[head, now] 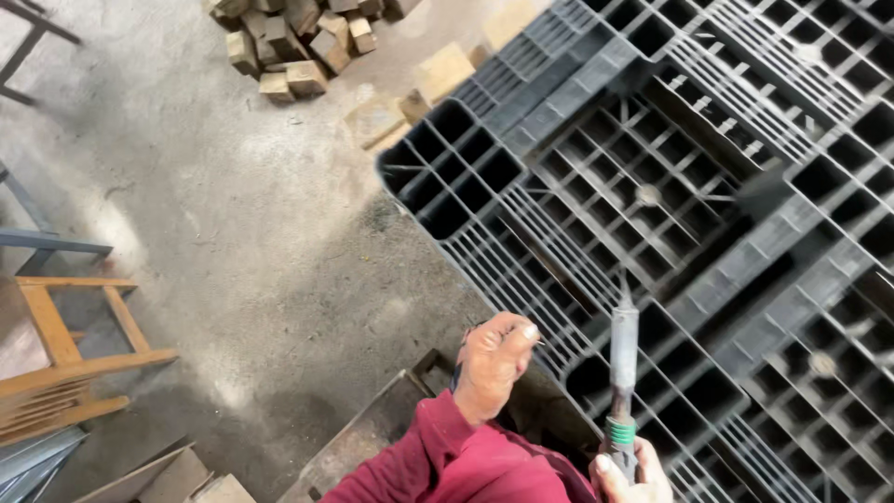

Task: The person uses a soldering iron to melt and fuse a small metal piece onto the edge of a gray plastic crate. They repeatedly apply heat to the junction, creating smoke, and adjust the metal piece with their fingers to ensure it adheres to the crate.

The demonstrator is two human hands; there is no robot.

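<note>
My left hand [491,363], in a red sleeve, rests with curled fingers on the near edge of a black plastic pallet [670,186] and seems to pinch something small and thin; what it is I cannot tell. My right hand [626,477] shows only partly at the bottom edge. It grips a long grey tool [622,359] with a green collar and a pointed tip. The tip points up and away from me, over the pallet's grid, a little to the right of my left hand.
The pallet lies upside down on a dusty concrete floor [242,214]. A heap of wooden blocks [298,42] lies at the top. Wooden frame pieces [65,354] stand at the left; a metal tray [372,438] sits below my left arm.
</note>
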